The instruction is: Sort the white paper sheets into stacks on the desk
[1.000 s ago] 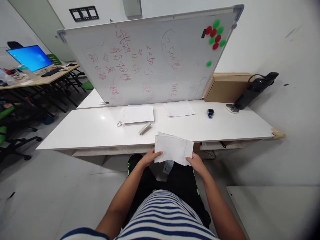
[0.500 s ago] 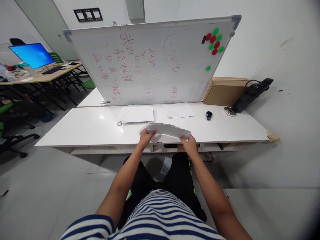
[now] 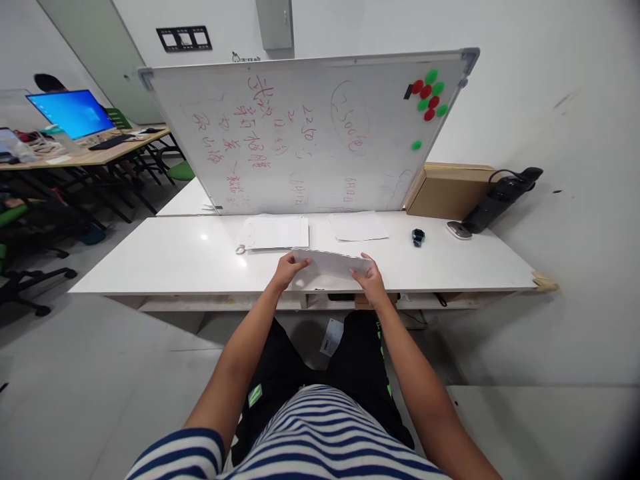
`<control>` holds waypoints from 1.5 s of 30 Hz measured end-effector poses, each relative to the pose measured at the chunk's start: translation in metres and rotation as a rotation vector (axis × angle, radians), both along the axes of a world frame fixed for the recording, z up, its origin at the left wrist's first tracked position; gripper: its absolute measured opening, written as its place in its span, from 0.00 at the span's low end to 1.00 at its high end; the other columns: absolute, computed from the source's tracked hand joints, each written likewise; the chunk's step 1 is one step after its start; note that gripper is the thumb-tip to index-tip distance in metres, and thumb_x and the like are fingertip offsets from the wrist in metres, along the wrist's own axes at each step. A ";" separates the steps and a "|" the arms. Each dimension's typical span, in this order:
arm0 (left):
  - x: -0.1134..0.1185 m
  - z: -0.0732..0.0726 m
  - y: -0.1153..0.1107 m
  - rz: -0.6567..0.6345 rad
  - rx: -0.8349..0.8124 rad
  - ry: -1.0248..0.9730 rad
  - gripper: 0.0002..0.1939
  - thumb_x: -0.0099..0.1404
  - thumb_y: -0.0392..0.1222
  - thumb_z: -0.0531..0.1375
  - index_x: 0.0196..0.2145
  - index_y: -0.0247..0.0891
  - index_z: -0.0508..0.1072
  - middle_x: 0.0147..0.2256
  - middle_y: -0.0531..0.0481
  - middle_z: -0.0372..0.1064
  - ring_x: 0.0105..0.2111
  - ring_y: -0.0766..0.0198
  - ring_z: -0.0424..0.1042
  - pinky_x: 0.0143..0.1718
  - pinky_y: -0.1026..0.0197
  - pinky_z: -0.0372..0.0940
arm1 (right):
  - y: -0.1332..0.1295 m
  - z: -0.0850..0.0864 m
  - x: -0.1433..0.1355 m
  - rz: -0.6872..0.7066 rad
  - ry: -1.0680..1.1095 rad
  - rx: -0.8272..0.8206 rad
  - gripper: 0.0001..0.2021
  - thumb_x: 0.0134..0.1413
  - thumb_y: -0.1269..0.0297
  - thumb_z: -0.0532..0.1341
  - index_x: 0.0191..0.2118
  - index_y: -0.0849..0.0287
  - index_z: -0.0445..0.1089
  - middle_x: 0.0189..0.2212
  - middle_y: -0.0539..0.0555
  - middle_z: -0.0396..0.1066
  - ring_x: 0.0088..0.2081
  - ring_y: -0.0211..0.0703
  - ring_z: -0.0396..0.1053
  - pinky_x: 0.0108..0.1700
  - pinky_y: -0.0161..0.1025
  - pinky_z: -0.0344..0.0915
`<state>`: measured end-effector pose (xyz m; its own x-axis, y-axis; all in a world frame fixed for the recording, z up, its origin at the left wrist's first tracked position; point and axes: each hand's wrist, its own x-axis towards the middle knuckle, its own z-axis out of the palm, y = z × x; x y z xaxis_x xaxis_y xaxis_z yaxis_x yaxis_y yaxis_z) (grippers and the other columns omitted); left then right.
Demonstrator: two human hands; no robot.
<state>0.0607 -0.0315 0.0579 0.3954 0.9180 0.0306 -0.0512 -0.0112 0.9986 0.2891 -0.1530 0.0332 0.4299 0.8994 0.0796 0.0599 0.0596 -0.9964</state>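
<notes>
A stack of white paper sheets [image 3: 327,265] lies at the near edge of the long white table [image 3: 170,260]. My left hand [image 3: 287,270] grips its left end and my right hand [image 3: 367,277] grips its right end, fingers laid over the top. The stack covers the spot where a small grey stapler lay earlier, so the stapler is hidden. Farther back on the table lie a second paper stack [image 3: 275,232] and a single sheet [image 3: 357,225].
A whiteboard [image 3: 310,133] with red writing and magnets leans on the wall behind the table. A cardboard box [image 3: 453,190], a dark bottle [image 3: 500,193], a mouse [image 3: 459,229] and a small blue watch [image 3: 418,236] sit at the right. Desks, chairs and a monitor [image 3: 73,113] stand at the left.
Both hands carried the paper stack from over my lap up and forward onto the table's near edge. The stapler went out of sight under it.
</notes>
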 end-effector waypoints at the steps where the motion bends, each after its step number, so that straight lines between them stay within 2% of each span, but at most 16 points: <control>1: 0.000 0.001 0.000 -0.009 -0.010 0.013 0.23 0.47 0.52 0.69 0.36 0.34 0.74 0.38 0.45 0.75 0.40 0.56 0.72 0.44 0.54 0.65 | 0.000 0.000 -0.001 -0.005 0.006 -0.001 0.40 0.44 0.50 0.66 0.62 0.57 0.54 0.51 0.57 0.68 0.51 0.46 0.66 0.55 0.44 0.61; 4: 0.002 0.003 0.000 -0.029 -0.025 0.043 0.25 0.47 0.52 0.69 0.39 0.33 0.73 0.39 0.43 0.74 0.42 0.54 0.72 0.45 0.53 0.65 | 0.000 -0.002 -0.004 -0.004 0.008 -0.010 0.38 0.44 0.49 0.66 0.61 0.58 0.57 0.52 0.58 0.67 0.52 0.47 0.65 0.56 0.46 0.60; 9: 0.007 0.008 -0.005 -0.040 0.013 0.056 0.41 0.49 0.49 0.69 0.58 0.37 0.61 0.47 0.44 0.71 0.47 0.55 0.70 0.49 0.53 0.64 | -0.002 -0.003 -0.014 0.097 -0.166 0.034 0.25 0.48 0.47 0.62 0.50 0.55 0.71 0.63 0.57 0.54 0.63 0.50 0.52 0.61 0.45 0.52; 11: 0.008 0.011 -0.011 -0.060 0.034 0.093 0.36 0.53 0.50 0.66 0.57 0.37 0.64 0.47 0.44 0.71 0.48 0.54 0.69 0.50 0.53 0.63 | -0.006 -0.001 -0.017 0.099 -0.224 0.060 0.23 0.51 0.46 0.61 0.47 0.56 0.73 0.63 0.57 0.54 0.63 0.51 0.52 0.62 0.45 0.52; 15: 0.006 0.019 -0.038 -0.102 0.100 0.239 0.24 0.58 0.54 0.61 0.47 0.35 0.74 0.46 0.43 0.72 0.48 0.50 0.69 0.51 0.53 0.63 | -0.028 0.005 -0.021 0.096 -0.253 0.010 0.23 0.53 0.47 0.58 0.47 0.59 0.73 0.50 0.57 0.71 0.53 0.53 0.66 0.56 0.47 0.59; 18: 0.005 0.027 -0.063 -0.170 0.129 0.281 0.23 0.59 0.54 0.60 0.45 0.35 0.75 0.46 0.44 0.73 0.48 0.49 0.69 0.51 0.52 0.63 | -0.057 0.008 -0.023 0.009 -0.184 -0.156 0.22 0.51 0.48 0.60 0.44 0.61 0.74 0.40 0.56 0.76 0.47 0.54 0.70 0.50 0.46 0.65; 21: 0.007 0.031 -0.078 -0.271 0.073 0.326 0.22 0.59 0.54 0.60 0.45 0.36 0.76 0.46 0.44 0.73 0.48 0.48 0.70 0.49 0.52 0.65 | -0.086 0.006 -0.021 -0.095 -0.117 -0.276 0.23 0.49 0.49 0.62 0.46 0.62 0.74 0.44 0.59 0.75 0.50 0.55 0.69 0.51 0.46 0.65; 24: 0.012 0.031 -0.078 -0.336 -0.034 0.383 0.21 0.56 0.53 0.62 0.42 0.35 0.76 0.42 0.43 0.75 0.43 0.48 0.72 0.43 0.53 0.67 | -0.107 -0.003 -0.015 -0.142 -0.050 -0.370 0.24 0.44 0.49 0.66 0.43 0.62 0.75 0.44 0.62 0.75 0.49 0.58 0.70 0.51 0.48 0.66; 30: 0.023 0.023 -0.068 -0.353 -0.324 0.356 0.26 0.50 0.51 0.67 0.44 0.34 0.74 0.42 0.41 0.75 0.40 0.47 0.74 0.37 0.54 0.69 | -0.134 -0.026 -0.011 -0.012 0.368 -0.277 0.24 0.40 0.50 0.69 0.43 0.61 0.75 0.44 0.59 0.75 0.46 0.56 0.73 0.49 0.51 0.68; 34: 0.026 0.018 -0.075 -0.425 -0.374 0.396 0.24 0.49 0.50 0.68 0.41 0.34 0.75 0.41 0.41 0.75 0.39 0.47 0.74 0.37 0.54 0.69 | -0.143 -0.031 -0.017 0.036 0.486 -0.334 0.23 0.40 0.52 0.70 0.42 0.61 0.75 0.43 0.59 0.76 0.46 0.55 0.73 0.50 0.49 0.68; 37: 0.031 0.017 -0.080 -0.481 -0.265 0.461 0.23 0.51 0.52 0.66 0.41 0.34 0.76 0.41 0.42 0.75 0.40 0.47 0.74 0.39 0.53 0.68 | -0.146 -0.041 -0.017 -0.007 0.400 -0.405 0.23 0.42 0.52 0.69 0.43 0.62 0.74 0.43 0.60 0.76 0.46 0.55 0.73 0.49 0.48 0.68; 39: 0.034 0.016 -0.076 -0.495 -0.082 0.496 0.21 0.56 0.53 0.63 0.42 0.36 0.76 0.42 0.43 0.74 0.41 0.49 0.73 0.42 0.53 0.67 | -0.147 -0.050 -0.016 -0.094 0.240 -0.470 0.23 0.43 0.50 0.67 0.41 0.63 0.75 0.40 0.61 0.77 0.44 0.57 0.74 0.46 0.48 0.69; 40: 0.036 0.016 -0.071 -0.454 0.038 0.516 0.20 0.58 0.53 0.60 0.43 0.37 0.75 0.43 0.43 0.73 0.43 0.49 0.72 0.44 0.53 0.66 | -0.148 -0.054 -0.016 -0.144 0.160 -0.486 0.22 0.44 0.50 0.66 0.40 0.64 0.75 0.38 0.61 0.77 0.43 0.58 0.74 0.44 0.48 0.69; 41: 0.037 0.015 -0.064 -0.374 0.168 0.546 0.19 0.60 0.52 0.59 0.44 0.38 0.75 0.45 0.43 0.72 0.45 0.49 0.70 0.47 0.52 0.64 | -0.149 -0.058 -0.016 -0.191 0.095 -0.489 0.22 0.44 0.49 0.65 0.39 0.64 0.75 0.37 0.61 0.77 0.42 0.58 0.74 0.43 0.48 0.70; 43: 0.037 0.012 -0.046 -0.131 0.410 0.650 0.18 0.63 0.49 0.57 0.48 0.39 0.72 0.50 0.41 0.68 0.52 0.47 0.64 0.54 0.49 0.57 | -0.151 -0.062 -0.016 -0.262 0.036 -0.473 0.22 0.45 0.49 0.63 0.38 0.64 0.75 0.36 0.61 0.77 0.41 0.58 0.74 0.40 0.46 0.70; 45: 0.032 0.006 -0.024 0.121 0.567 0.795 0.21 0.64 0.45 0.56 0.53 0.38 0.68 0.56 0.38 0.61 0.58 0.44 0.55 0.59 0.45 0.48 | -0.153 -0.063 -0.019 -0.302 0.053 -0.451 0.22 0.45 0.49 0.63 0.38 0.64 0.75 0.36 0.60 0.77 0.40 0.57 0.74 0.38 0.44 0.70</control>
<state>0.0925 -0.0556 0.0643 0.3959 0.8850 0.2450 0.6664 -0.4605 0.5864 0.2697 -0.3058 -0.0297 0.6674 0.6750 -0.3145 -0.0431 -0.3866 -0.9213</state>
